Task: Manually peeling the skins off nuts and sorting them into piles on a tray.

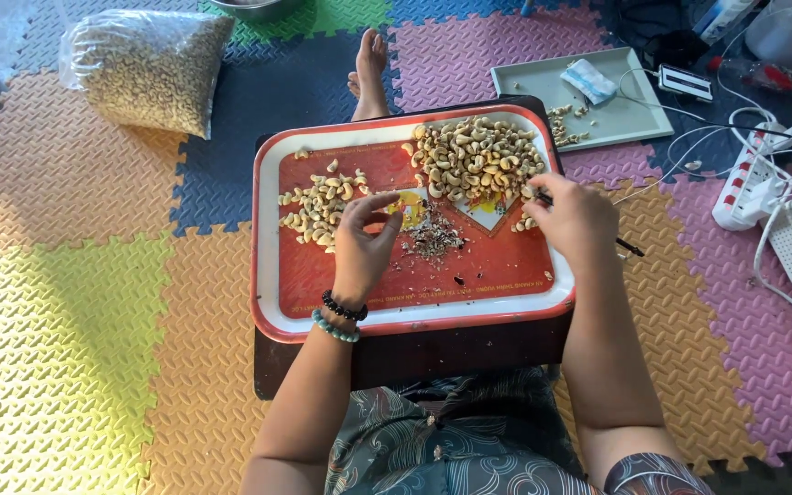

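Note:
A red tray with a white rim (pixel 414 316) rests on a dark low stand over my lap. A big heap of cashew nuts (pixel 478 158) lies at its far right, a smaller heap of nuts (pixel 318 209) at the left, and a small pile of husk scraps (pixel 433 238) in the middle. My left hand (pixel 362 243) hovers beside the smaller heap with thumb and forefinger pinched together; whether a nut is between them is unclear. My right hand (pixel 575 215) rests at the tray's right rim, closed on a thin dark tool (pixel 630 247) that sticks out behind it.
A clear bag of nuts (pixel 144 69) lies at the far left on coloured foam floor mats. A grey-green tray (pixel 616 115) with some nuts and a small packet lies beyond the red tray. A power strip (pixel 749 188) and white cables lie to the right. A bare foot (pixel 368 73) rests beyond the tray.

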